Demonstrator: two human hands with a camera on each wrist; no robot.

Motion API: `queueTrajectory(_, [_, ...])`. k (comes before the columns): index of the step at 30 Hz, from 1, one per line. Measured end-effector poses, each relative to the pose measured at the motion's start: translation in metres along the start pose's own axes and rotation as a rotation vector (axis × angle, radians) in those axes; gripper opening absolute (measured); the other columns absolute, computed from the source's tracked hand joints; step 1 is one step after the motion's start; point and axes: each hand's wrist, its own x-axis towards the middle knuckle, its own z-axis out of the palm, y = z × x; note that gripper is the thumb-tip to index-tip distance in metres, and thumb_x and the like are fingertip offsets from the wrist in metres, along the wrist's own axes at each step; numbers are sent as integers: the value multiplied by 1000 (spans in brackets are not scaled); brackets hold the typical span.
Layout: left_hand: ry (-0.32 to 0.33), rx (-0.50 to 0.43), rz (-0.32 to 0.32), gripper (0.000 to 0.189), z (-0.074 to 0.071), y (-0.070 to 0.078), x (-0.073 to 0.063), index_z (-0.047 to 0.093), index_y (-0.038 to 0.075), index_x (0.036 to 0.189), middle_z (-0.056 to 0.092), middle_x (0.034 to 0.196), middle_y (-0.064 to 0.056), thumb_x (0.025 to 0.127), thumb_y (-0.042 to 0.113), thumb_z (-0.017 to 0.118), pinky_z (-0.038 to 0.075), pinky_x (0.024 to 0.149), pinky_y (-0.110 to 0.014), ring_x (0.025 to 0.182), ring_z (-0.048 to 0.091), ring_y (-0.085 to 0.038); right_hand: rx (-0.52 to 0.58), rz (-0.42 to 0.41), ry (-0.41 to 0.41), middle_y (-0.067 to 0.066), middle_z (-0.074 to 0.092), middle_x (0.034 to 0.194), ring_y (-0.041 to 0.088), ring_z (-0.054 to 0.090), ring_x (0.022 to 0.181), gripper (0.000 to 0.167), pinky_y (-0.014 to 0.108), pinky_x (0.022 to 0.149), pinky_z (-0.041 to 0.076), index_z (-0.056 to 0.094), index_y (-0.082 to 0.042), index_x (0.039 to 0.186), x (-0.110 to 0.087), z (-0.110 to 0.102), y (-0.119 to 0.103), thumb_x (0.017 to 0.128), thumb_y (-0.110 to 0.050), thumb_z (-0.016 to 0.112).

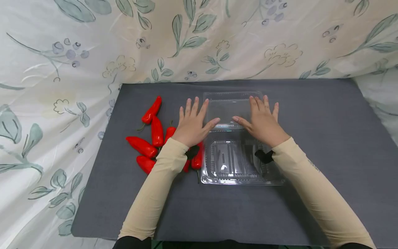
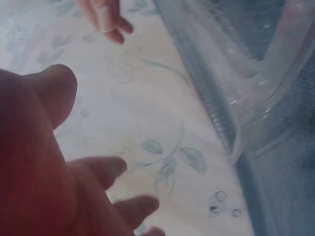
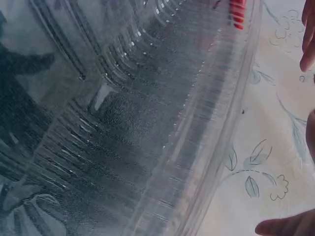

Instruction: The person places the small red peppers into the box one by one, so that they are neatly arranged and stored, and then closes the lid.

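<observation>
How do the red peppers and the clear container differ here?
The red peppers are opaque; the clear container is see-through. The peppers are rounded and tapering, while the container is rectangular with ridges. The peppers are several loose pieces; the container is one, lying open. Both rest on the grey surface.

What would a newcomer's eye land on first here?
Most likely the bright red peppers, clustered left of the container on the dark gray tabletop, some partly hidden by the left arm. Next, the left hand and right hand, fingers spread, near mid-picture in the head view. Between the forearms, the clear plastic container lies open, catching glare.
</observation>
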Motion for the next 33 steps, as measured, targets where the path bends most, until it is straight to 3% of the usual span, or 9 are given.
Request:
queueTrajectory(4, [38,-23,73,73,-7,-3,-12,14,21,155,6,161,-10,96,57,39,-4,117,-53,148,-7,-31,48,17,31,30,14,154,44,-7,144,99,70,105,-13,8,1,152,-7,-6,4,90,-69,38])
queueTrajectory(8, [103,-131,125,68,-8,-13,-34,26,20,152,17,159,-11,95,50,48,2,118,-52,148,2,-30,106,41,52,29,17,154,45,-2,145,94,71,106,-6,9,-1,152,-18,-15,14,92,-65,40])
queueTrajectory(11, [191,-258,106,63,-3,-28,-60,36,18,148,27,155,-10,94,44,54,16,117,-50,147,13,-28,157,56,68,31,17,153,47,4,143,91,71,106,4,7,-1,152,-27,-25,23,94,-60,43])
queueTrajectory(14, [317,-355,57,54,4,-47,-90,45,14,142,41,147,-8,94,36,58,33,110,-49,139,32,-26,198,69,99,32,22,150,51,15,139,87,69,103,17,7,-1,152,-37,-37,35,95,-54,45])
queueTrajectory(16, [395,-385,-8,49,10,-59,-111,49,13,138,47,140,-7,94,31,60,42,101,-48,127,44,-24,215,79,120,32,26,148,53,24,134,84,68,99,24,7,-1,153,-45,-43,43,96,-50,45])
queueTrajectory(19, [499,-401,-137,43,21,-76,-141,53,10,133,54,130,-7,94,23,61,48,90,-45,111,53,-23,228,106,118,32,32,144,51,34,126,82,66,91,31,7,-4,153,-61,-48,55,96,-49,45])
queueTrajectory(23, [530,-405,-371,43,36,-91,-172,51,7,134,56,123,-12,95,23,58,48,78,-37,104,54,-23,225,129,61,31,37,139,47,45,115,83,61,77,40,4,-6,154,-85,-44,67,97,-49,45])
queueTrajectory(28, [494,-433,-575,54,50,-101,-181,41,5,141,55,118,-14,97,35,53,44,71,-31,94,54,-23,244,126,-49,32,45,128,43,58,99,81,48,63,48,-8,-6,153,-114,-19,76,100,-43,41])
queueTrajectory(33, [464,-483,-686,65,59,-105,-178,30,5,146,57,111,-15,97,44,48,43,66,-31,81,54,-24,283,70,-101,26,58,115,16,63,77,76,30,56,45,-11,-6,152,-141,15,65,103,-33,41])
